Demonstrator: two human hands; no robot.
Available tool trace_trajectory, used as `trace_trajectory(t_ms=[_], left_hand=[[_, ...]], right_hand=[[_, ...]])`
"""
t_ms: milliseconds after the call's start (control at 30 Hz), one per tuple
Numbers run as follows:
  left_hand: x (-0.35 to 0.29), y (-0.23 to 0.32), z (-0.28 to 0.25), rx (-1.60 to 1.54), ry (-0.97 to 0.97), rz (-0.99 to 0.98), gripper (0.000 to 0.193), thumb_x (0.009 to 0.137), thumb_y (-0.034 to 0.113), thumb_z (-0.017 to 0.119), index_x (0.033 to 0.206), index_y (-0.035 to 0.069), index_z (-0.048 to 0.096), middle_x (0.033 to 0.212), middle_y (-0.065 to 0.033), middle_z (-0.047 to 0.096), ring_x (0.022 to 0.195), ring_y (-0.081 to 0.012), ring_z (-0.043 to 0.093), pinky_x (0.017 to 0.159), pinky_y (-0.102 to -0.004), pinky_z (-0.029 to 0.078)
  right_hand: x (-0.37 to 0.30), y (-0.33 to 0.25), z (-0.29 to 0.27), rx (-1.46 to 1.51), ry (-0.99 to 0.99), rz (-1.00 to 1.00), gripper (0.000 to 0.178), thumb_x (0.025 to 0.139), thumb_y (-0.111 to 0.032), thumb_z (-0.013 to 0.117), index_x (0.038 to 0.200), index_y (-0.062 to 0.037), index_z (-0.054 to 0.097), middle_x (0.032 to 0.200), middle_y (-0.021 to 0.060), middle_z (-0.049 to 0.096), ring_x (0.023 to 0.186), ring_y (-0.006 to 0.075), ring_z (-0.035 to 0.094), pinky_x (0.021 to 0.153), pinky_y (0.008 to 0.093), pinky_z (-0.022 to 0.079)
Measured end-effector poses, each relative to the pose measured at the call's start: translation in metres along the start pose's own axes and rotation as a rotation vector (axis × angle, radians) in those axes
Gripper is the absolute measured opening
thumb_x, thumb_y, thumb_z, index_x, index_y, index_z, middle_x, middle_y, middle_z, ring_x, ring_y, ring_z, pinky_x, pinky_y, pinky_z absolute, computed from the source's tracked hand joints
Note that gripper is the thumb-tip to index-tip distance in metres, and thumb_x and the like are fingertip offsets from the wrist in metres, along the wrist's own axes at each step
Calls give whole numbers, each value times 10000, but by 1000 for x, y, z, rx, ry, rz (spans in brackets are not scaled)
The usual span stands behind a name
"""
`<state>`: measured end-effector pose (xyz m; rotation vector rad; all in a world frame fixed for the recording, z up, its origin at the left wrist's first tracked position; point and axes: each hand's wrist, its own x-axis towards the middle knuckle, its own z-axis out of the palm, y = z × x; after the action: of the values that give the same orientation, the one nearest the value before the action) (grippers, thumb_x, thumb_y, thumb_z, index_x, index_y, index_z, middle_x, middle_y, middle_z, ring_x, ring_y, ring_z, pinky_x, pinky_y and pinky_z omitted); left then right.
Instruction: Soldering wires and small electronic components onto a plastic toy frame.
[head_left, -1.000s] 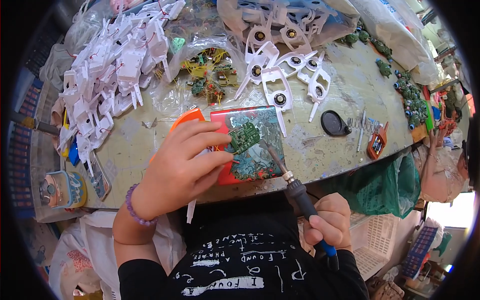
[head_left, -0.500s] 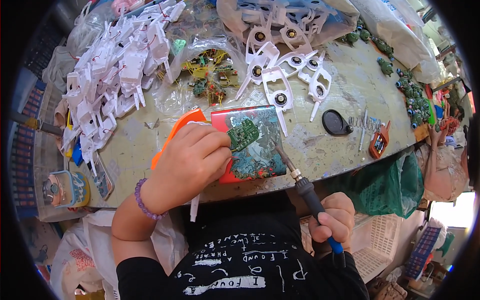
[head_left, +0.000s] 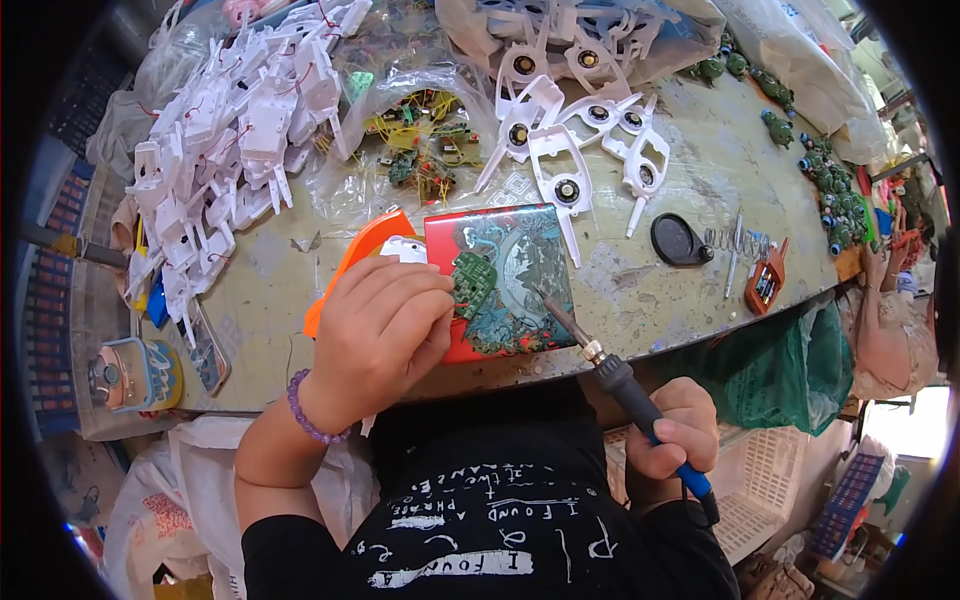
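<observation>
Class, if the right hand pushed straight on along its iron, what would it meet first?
Led by the iron, the right hand would probably meet the box first, passing right of the board; whether the iron touches it now is unclear.

Has a box [head_left: 515, 275] on the table [head_left: 630, 300], near middle. Holds circuit board [head_left: 473, 285] in left hand [head_left: 385, 325] over its left part, soldering iron [head_left: 625, 385] in right hand [head_left: 680, 430], tip over its right part. Has heaped casings [head_left: 230, 140] far left, bagged boards [head_left: 425, 135] far middle, loose frames [head_left: 567, 190] right of those.
</observation>
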<state>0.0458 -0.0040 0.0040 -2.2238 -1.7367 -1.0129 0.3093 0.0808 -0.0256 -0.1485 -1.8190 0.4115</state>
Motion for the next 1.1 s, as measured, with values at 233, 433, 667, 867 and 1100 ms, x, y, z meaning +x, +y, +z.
trace_trajectory(t_ms=[233, 433, 667, 867, 1100], left_hand=[[-11, -2, 5, -65, 89, -38, 237, 698, -52, 670, 899, 50, 595, 894, -98, 663, 870, -281, 657, 788, -419, 512], [-13, -2, 3, -286, 56, -170, 186, 744, -70, 667, 905, 21, 647, 906, -117, 655, 897, -271, 656, 801, -365, 517], [-14, -2, -5, -537, -94, -359, 129, 780, -55, 651, 897, -1, 652, 932, -114, 619, 921, -253, 638, 811, -337, 507], [-9, 0, -15, -650, -183, -429, 82, 765, -10, 671, 846, 1, 658, 974, -111, 600, 934, -223, 601, 840, -318, 472], [-5, 4, -14, -575, -205, -447, 59, 710, 7, 672, 745, 2, 625, 950, -98, 593, 900, -213, 597, 811, -307, 472]], right_hand=[[1, -2, 2, 19, -18, 20, 305, 986, -336, 452, 871, -54, 463, 576, 24, 426, 426, 144, 415, 394, 275, 337], [2, -3, 1, 27, -37, 67, 300, 987, -342, 447, 880, -62, 456, 582, 19, 414, 428, 139, 408, 400, 272, 342], [-4, -3, 0, 119, -22, 103, 209, 922, -255, 592, 913, -58, 525, 589, 18, 495, 447, 167, 481, 410, 295, 395], [-1, -6, 3, 124, 35, 143, 225, 926, -267, 584, 888, -53, 526, 581, 24, 493, 437, 172, 478, 403, 292, 392], [2, -12, 1, 97, -37, 218, 318, 976, -376, 469, 858, -82, 452, 618, 14, 416, 486, 130, 419, 433, 265, 351]])
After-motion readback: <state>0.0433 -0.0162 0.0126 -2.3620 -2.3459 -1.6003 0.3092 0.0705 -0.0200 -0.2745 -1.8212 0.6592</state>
